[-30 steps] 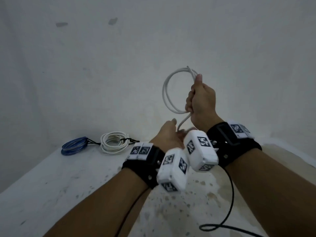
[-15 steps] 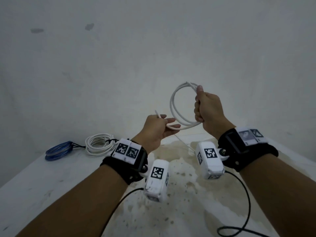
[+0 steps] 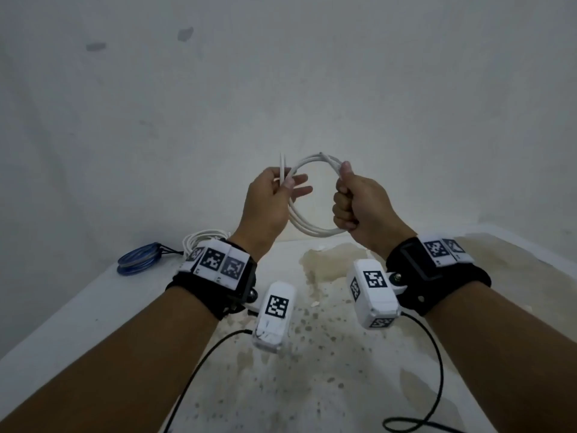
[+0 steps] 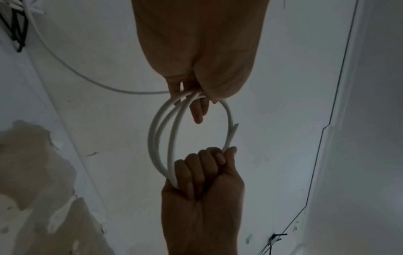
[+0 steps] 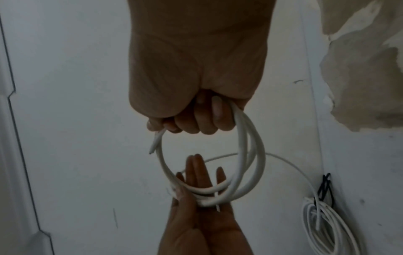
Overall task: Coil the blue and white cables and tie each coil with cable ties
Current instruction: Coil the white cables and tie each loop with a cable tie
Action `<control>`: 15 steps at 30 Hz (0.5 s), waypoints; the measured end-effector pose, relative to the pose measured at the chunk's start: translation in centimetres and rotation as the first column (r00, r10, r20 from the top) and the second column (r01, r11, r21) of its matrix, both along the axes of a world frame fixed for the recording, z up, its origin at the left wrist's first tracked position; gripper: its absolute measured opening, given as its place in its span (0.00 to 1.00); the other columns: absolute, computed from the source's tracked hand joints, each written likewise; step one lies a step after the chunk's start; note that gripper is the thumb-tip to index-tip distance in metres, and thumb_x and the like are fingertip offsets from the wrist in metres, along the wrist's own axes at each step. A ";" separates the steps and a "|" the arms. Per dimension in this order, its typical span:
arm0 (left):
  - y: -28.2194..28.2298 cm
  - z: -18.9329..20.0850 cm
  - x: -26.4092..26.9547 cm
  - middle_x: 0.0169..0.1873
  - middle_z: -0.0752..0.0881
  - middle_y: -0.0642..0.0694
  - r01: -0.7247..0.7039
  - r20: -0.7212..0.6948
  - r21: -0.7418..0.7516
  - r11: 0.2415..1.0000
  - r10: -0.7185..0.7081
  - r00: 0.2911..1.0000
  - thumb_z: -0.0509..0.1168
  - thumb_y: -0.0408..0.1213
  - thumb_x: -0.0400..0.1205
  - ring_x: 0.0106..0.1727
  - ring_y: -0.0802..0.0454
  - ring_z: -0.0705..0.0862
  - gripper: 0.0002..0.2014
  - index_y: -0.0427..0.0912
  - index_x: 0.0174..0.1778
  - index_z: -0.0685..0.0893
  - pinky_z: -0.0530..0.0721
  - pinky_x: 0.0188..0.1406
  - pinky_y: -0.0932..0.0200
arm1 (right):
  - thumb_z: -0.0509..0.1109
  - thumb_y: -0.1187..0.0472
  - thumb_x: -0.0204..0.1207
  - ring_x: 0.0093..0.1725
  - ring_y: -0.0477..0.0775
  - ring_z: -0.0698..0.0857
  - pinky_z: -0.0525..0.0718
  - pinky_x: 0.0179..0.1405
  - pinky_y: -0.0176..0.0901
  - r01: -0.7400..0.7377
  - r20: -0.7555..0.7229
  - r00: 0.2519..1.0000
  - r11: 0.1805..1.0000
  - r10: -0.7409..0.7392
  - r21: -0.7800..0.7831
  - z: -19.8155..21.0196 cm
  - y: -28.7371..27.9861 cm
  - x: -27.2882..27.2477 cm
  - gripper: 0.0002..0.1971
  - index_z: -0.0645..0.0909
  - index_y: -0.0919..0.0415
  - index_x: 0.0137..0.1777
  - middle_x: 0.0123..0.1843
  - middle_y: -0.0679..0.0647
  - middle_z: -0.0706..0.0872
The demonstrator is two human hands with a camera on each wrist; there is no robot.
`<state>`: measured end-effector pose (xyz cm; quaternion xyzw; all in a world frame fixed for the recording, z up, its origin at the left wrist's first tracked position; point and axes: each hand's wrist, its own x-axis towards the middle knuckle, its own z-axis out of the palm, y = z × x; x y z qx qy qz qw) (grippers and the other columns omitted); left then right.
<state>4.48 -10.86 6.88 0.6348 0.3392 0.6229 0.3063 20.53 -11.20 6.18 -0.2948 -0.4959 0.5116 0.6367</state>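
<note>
A white cable (image 3: 312, 228) hangs in a small coil of about three loops, held in the air between my hands. My right hand (image 3: 343, 198) grips the coil's right side in a fist, thumb on top. My left hand (image 3: 288, 184) pinches the left side between thumb and fingers, the other fingers straight. One cut end (image 3: 282, 162) sticks up above the left thumb. The left wrist view shows the coil (image 4: 156, 138) between both hands. The right wrist view shows the coil (image 5: 250, 155) lying across my left hand's fingers (image 5: 196, 170). No loose cable tie is in view.
On the white table (image 3: 78, 314) at the back left lie a blue coil (image 3: 139, 263) and a white coil (image 3: 203, 238), each with a black tie, the white one partly behind my left wrist. The wall stands close behind. Black camera leads trail under my forearms.
My left hand has risen from below the coil to its left side and now pinches the loops there. The free cable end has been drawn up into the coil. The right hand keeps its grip.
</note>
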 end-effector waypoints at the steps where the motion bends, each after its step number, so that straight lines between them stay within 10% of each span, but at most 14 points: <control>1: -0.1 0.2 -0.3 0.53 0.89 0.40 0.017 0.000 0.015 1.000 -0.017 1.000 0.55 0.28 0.89 0.45 0.50 0.91 0.10 0.31 0.62 0.78 0.88 0.54 0.55 | 0.60 0.44 0.86 0.20 0.47 0.54 0.52 0.20 0.37 -0.006 0.019 1.000 1.000 0.006 -0.007 -0.1 0.1 -0.5 0.23 0.64 0.54 0.31 0.21 0.47 0.59; 4: -0.4 0.8 -1.8 0.51 0.89 0.42 0.025 -0.098 0.038 0.999 -0.021 0.995 0.57 0.32 0.89 0.39 0.51 0.89 0.11 0.34 0.64 0.79 0.89 0.49 0.54 | 0.61 0.44 0.86 0.20 0.47 0.55 0.52 0.20 0.38 -0.021 0.017 1.000 0.999 0.022 -0.034 -0.3 0.3 -1.3 0.23 0.64 0.54 0.31 0.22 0.47 0.59; 8: -0.2 0.4 -4.7 0.61 0.87 0.45 0.078 -0.321 0.013 0.997 -0.070 0.945 0.57 0.29 0.88 0.54 0.50 0.90 0.11 0.38 0.65 0.79 0.88 0.56 0.52 | 0.60 0.43 0.85 0.19 0.46 0.54 0.53 0.17 0.36 -0.060 -0.108 0.993 0.996 0.052 -0.072 0.1 0.9 -1.6 0.23 0.64 0.53 0.31 0.21 0.46 0.58; 15: -0.5 -0.1 -5.7 0.62 0.86 0.42 0.035 -0.248 0.016 0.999 -0.030 0.968 0.55 0.26 0.89 0.54 0.54 0.90 0.14 0.34 0.69 0.77 0.86 0.52 0.61 | 0.59 0.41 0.85 0.19 0.46 0.53 0.52 0.17 0.37 -0.095 -0.144 0.986 0.991 0.081 -0.092 -0.3 1.0 -3.6 0.24 0.64 0.53 0.31 0.20 0.46 0.57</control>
